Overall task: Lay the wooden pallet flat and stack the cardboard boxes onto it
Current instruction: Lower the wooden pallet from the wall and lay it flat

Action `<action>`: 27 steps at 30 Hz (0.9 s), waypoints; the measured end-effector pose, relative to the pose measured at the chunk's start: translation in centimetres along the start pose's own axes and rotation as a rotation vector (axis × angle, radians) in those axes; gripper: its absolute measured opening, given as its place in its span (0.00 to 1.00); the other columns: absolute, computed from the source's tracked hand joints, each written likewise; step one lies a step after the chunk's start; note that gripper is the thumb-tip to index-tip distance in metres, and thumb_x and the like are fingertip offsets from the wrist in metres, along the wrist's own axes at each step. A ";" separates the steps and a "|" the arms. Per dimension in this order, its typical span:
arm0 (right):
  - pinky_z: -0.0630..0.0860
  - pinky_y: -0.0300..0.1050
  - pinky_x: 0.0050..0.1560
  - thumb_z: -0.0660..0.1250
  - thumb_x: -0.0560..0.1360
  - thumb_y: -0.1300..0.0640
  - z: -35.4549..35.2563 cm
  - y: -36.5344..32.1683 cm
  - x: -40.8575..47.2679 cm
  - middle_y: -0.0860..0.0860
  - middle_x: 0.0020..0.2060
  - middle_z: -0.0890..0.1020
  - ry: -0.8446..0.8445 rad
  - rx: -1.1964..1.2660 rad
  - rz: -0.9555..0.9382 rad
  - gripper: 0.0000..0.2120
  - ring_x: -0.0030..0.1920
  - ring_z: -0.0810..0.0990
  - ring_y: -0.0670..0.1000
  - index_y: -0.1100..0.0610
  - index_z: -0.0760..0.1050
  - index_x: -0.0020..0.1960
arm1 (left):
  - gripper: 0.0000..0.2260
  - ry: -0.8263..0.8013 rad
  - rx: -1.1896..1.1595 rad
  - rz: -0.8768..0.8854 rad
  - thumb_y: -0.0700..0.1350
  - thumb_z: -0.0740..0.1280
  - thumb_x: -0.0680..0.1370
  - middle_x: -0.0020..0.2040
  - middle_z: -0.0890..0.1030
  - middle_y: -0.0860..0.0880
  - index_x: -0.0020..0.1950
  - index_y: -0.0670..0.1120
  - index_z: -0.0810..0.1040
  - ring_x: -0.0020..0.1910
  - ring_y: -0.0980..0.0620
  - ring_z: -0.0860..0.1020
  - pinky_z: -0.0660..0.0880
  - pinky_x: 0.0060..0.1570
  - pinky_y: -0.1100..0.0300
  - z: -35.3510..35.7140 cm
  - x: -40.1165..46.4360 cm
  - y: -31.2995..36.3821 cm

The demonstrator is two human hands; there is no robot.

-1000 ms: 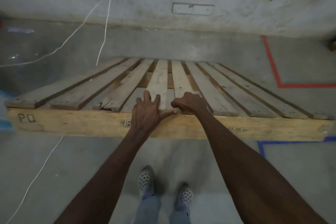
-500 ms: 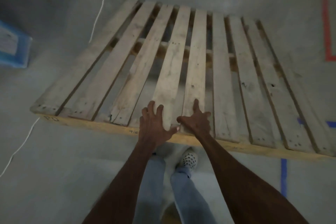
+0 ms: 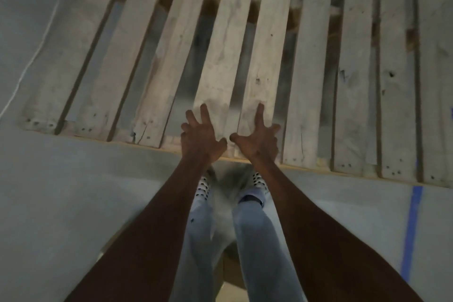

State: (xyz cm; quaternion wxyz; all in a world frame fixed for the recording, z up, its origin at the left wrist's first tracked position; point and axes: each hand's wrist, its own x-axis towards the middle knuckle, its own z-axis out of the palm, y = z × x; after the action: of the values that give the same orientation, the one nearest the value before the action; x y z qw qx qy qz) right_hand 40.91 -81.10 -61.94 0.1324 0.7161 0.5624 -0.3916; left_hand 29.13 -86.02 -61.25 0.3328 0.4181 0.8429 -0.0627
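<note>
The wooden pallet (image 3: 304,61) fills the upper part of the head view, its pale slats running away from me and its near edge just ahead of my feet. It looks close to flat on the concrete floor. My left hand (image 3: 202,138) and my right hand (image 3: 258,138) are side by side over the near edge at the middle slats, fingers spread and straight. Whether the palms touch the wood I cannot tell. A brown cardboard surface (image 3: 230,274) shows between my legs at the bottom; its shape is mostly hidden.
A white cable (image 3: 36,54) runs along the grey concrete floor left of the pallet. Blue tape (image 3: 411,225) marks a line on the floor at the right. My legs and spotted shoes (image 3: 258,180) stand right against the pallet's near edge.
The pallet has dropped from tilted towards lying flat, and the view now looks more steeply down. Both hands have opened, fingers spreading off the near edge.
</note>
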 end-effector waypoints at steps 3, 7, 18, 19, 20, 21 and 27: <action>0.75 0.55 0.56 0.75 0.67 0.38 3.3 2.2 1.9 0.61 0.70 0.59 0.037 0.003 -0.029 0.55 0.61 0.75 0.66 0.35 0.36 0.77 | 0.47 0.008 -0.015 0.006 0.57 0.72 0.72 0.74 0.54 0.36 0.78 0.46 0.45 0.66 0.34 0.66 0.71 0.60 0.44 3.7 1.2 -1.1; 0.75 0.56 0.58 0.74 0.68 0.38 7.6 4.6 4.0 0.62 0.73 0.58 0.065 0.011 -0.054 0.55 0.65 0.72 0.67 0.35 0.34 0.76 | 0.45 0.026 -0.037 0.025 0.57 0.71 0.73 0.74 0.54 0.36 0.78 0.47 0.45 0.67 0.34 0.66 0.71 0.60 0.45 8.3 2.4 -2.7; 0.77 0.56 0.58 0.74 0.67 0.37 17.8 9.9 11.0 0.61 0.72 0.57 0.134 0.051 -0.151 0.56 0.64 0.72 0.67 0.36 0.35 0.77 | 0.47 0.084 -0.153 0.069 0.59 0.75 0.69 0.73 0.56 0.38 0.77 0.52 0.48 0.68 0.34 0.64 0.71 0.61 0.42 19.9 8.1 -6.9; 0.77 0.57 0.59 0.74 0.66 0.36 18.5 10.3 11.5 0.61 0.72 0.57 0.139 0.057 -0.160 0.56 0.64 0.73 0.67 0.36 0.34 0.77 | 0.48 0.088 -0.158 0.068 0.59 0.75 0.69 0.74 0.55 0.38 0.77 0.52 0.48 0.69 0.34 0.64 0.71 0.61 0.42 20.7 8.4 -7.1; 0.78 0.57 0.59 0.74 0.66 0.37 19.1 10.7 12.0 0.61 0.72 0.56 0.146 0.066 -0.168 0.56 0.63 0.73 0.67 0.35 0.34 0.76 | 0.48 0.092 -0.163 0.071 0.58 0.76 0.69 0.74 0.55 0.38 0.77 0.52 0.48 0.69 0.34 0.64 0.72 0.61 0.41 21.4 8.6 -7.2; 0.78 0.58 0.59 0.74 0.66 0.37 19.5 11.0 12.5 0.61 0.72 0.55 0.154 0.071 -0.173 0.56 0.63 0.74 0.67 0.35 0.34 0.76 | 0.48 0.097 -0.168 0.074 0.58 0.76 0.69 0.74 0.55 0.38 0.77 0.52 0.48 0.69 0.34 0.64 0.72 0.61 0.41 22.1 8.8 -7.3; 0.74 0.58 0.63 0.74 0.68 0.38 20.0 11.9 13.2 0.62 0.75 0.49 0.092 0.058 -0.172 0.56 0.66 0.71 0.67 0.37 0.33 0.77 | 0.48 0.070 -0.177 0.070 0.59 0.75 0.69 0.76 0.53 0.38 0.78 0.50 0.48 0.72 0.34 0.60 0.69 0.65 0.40 23.8 9.4 -7.4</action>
State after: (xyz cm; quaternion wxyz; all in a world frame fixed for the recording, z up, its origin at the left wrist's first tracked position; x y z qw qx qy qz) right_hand 44.32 -88.39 -87.44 0.0517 0.6859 0.6157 -0.3844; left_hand 31.65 -93.62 -86.61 0.3406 0.4184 0.8411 0.0383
